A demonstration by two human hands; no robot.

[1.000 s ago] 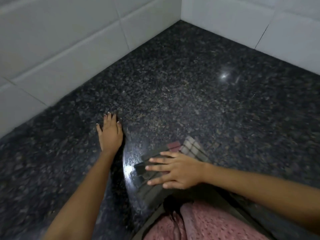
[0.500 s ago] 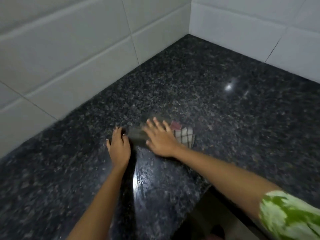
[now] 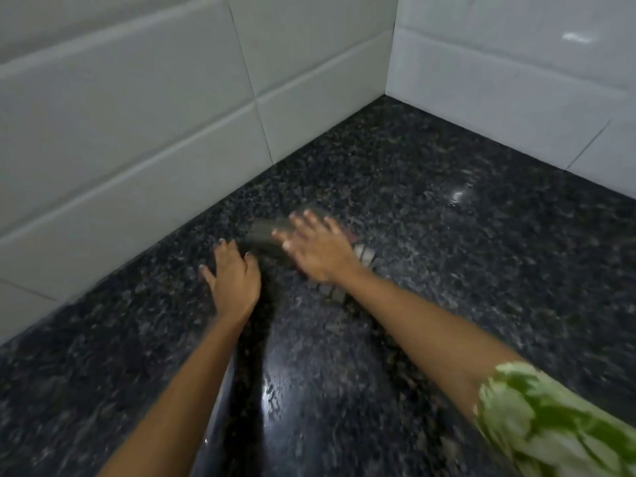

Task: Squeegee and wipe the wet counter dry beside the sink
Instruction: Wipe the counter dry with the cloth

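Note:
A checked grey cloth (image 3: pixel 263 233) lies flat on the dark speckled granite counter (image 3: pixel 447 263), blurred by motion. My right hand (image 3: pixel 316 251) presses on it with straight, spread fingers, and most of the cloth is hidden under the palm. A pale checked corner of the cloth shows beside my right wrist. My left hand (image 3: pixel 232 278) rests flat on the counter just left of the cloth, fingers straight. A wet sheen runs down the counter between my forearms.
White tiled walls (image 3: pixel 155 125) rise along the left and far right and meet in a corner (image 3: pixel 390 91) at the back. The counter reaches to both walls. A green patterned sleeve (image 3: pixel 550 425) covers my right upper arm.
My right hand has pushed the cloth away from the near edge toward the back corner, past my left hand. The left hand has stayed flat on the counter.

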